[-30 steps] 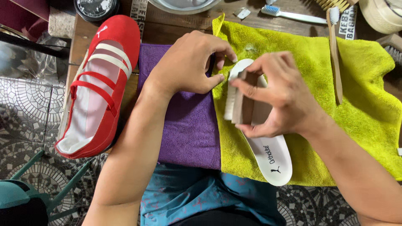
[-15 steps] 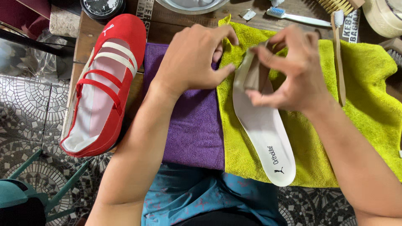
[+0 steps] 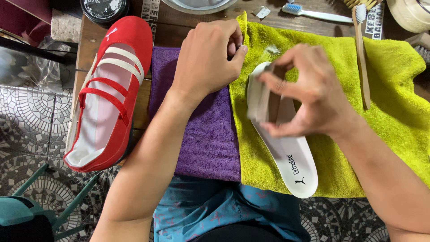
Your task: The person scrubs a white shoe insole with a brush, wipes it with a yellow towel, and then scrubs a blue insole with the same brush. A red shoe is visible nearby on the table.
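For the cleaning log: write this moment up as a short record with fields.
left hand: rests at the far tip of the insole, fingers curled
right hand: grips a small brush on the white insole
under insole: yellow-green towel
beside it: purple towel
left side: red shoe with white straps
far edge: toothbrush, wooden brush

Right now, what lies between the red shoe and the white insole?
In the head view, a purple towel with the left hand and forearm across it.
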